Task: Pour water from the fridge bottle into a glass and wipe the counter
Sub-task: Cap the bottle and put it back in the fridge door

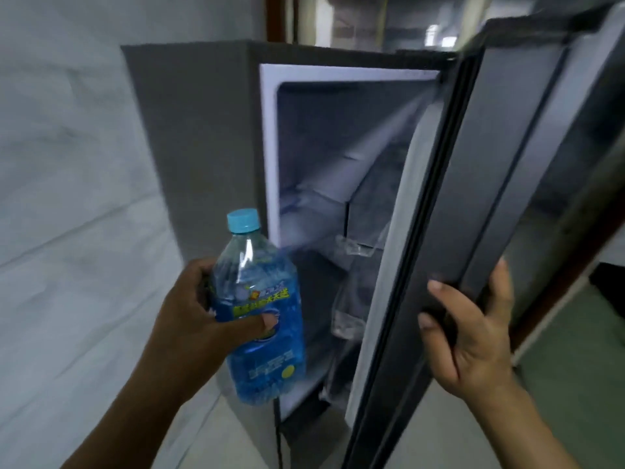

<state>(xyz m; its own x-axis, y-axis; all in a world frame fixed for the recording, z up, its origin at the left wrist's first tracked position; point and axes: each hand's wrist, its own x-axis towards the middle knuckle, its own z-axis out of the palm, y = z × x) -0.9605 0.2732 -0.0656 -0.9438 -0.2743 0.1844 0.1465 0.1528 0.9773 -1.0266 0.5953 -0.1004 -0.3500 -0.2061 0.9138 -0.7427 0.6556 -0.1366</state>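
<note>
Here, left hand [189, 316] fingers curl round the blue-capped bottle [260, 299]; its label [262, 299] is too blurred to read; right hand [473, 340] fingers clasp the open fridge door [507, 164].

A pale, creased wall [67, 164] fills my left. Behind the grey fridge [189, 147], a dark wooden frame [275, 18] borders a window [355, 22] that catches bright light spots. Below me the floor [433, 445] is light, and a green floor [575, 401] lies to my far right.
</note>
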